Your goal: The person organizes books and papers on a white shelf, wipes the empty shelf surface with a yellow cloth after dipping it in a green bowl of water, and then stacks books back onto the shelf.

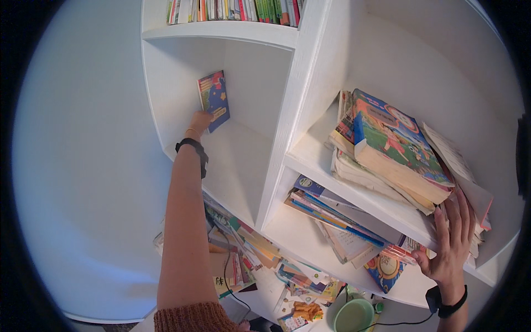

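Note:
In the left shelf compartment, my left hand (200,121) grips the lower part of a thin blue illustrated book (217,94). The book stands upright, slightly tilted, near the left wall of the compartment. My right hand (450,236) is at the front edge of the right shelf, fingers spread and nothing gripped. Its fingertips reach the right end of a pile of worn books, topped by a thick blue and green picture-covered book (394,133). Whether they touch the pile is hard to tell. Loose papers (452,153) lean on the pile's right side.
A row of thin books (232,10) fills the upper shelf. Stacked books (336,211) lie on the lower right shelf. Below are scattered books (234,265), a green cup (353,316) and a black cable (226,265). A white upright divider (286,120) separates the compartments.

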### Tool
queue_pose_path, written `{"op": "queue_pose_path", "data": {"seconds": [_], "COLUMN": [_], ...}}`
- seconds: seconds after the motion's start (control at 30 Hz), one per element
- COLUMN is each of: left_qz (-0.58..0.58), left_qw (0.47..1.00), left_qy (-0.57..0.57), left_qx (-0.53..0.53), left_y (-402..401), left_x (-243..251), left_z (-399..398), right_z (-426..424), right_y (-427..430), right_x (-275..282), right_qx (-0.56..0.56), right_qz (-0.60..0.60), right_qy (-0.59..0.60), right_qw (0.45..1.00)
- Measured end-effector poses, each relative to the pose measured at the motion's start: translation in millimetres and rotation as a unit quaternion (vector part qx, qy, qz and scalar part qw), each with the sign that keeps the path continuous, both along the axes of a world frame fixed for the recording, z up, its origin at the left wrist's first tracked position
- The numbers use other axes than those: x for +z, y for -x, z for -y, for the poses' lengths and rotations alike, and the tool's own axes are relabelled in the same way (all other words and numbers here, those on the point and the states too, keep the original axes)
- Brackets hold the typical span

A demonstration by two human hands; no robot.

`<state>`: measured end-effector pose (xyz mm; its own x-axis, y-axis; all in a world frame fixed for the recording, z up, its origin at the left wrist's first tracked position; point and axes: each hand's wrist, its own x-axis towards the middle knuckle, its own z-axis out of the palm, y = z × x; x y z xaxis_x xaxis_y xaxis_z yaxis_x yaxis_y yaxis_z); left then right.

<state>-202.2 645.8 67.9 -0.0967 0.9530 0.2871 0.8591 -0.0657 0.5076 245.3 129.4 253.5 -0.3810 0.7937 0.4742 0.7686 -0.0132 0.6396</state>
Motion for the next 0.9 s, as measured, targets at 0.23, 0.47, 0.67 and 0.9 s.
{"op": "queue_pose_path", "data": {"seconds": [0.23, 0.47, 0.67, 0.9], "left_qz": [0.398, 0.402, 0.081, -0.006], "left_qw": [0.893, 0.885, 0.942, 0.839], "left_qy": [-0.204, -0.205, -0.22, -0.269], "left_qx": [0.056, -0.12, -0.238, -0.473], "left_y": [-18.9, 32.4, 2.6, -107.2], "left_x": [15.0, 44.9, 78.0, 49.5], "left_z": [67.5, 297.9, 483.5, 567.1], "right_z": [8.4, 4.8, 27.1, 91.5], "right_y": [0.3, 10.1, -17.8, 47.2], "right_x": [1.5, -0.8, -15.8, -160.0], "right_qx": [0.011, 0.074, 0.327, 0.275], "right_qz": [-0.014, -0.021, -0.184, -0.573], "right_qy": [-0.012, -0.039, -0.043, 0.378], "right_qw": [1.0, 0.996, 0.926, 0.673]}}
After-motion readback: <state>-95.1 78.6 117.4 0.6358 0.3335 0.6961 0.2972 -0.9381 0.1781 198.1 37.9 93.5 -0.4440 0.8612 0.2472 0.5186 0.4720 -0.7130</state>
